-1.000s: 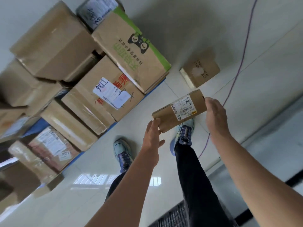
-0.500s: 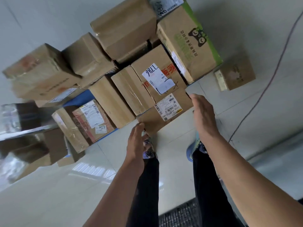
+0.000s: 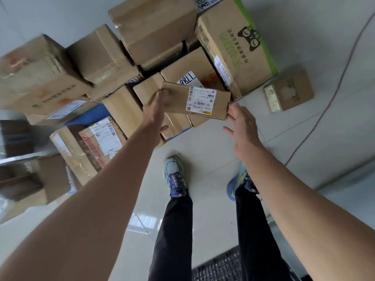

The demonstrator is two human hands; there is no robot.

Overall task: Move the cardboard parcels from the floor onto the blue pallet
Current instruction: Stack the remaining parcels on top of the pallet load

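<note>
A small cardboard parcel with a white barcode label sits over the front row of parcels stacked on the blue pallet. My left hand grips its left end. My right hand is just off the parcel's lower right corner, fingers spread, holding nothing. Another small parcel lies on the floor to the right of the pallet.
Several brown boxes crowd the pallet, among them a large green-printed one at the back right. A thin cable runs across the tiled floor on the right. My feet stand close to the pallet edge, and a dark floor grate lies behind them.
I have carried the small parcel from over the floor forward onto the stacked boxes. My right hand has come off its right end and spread apart.
</note>
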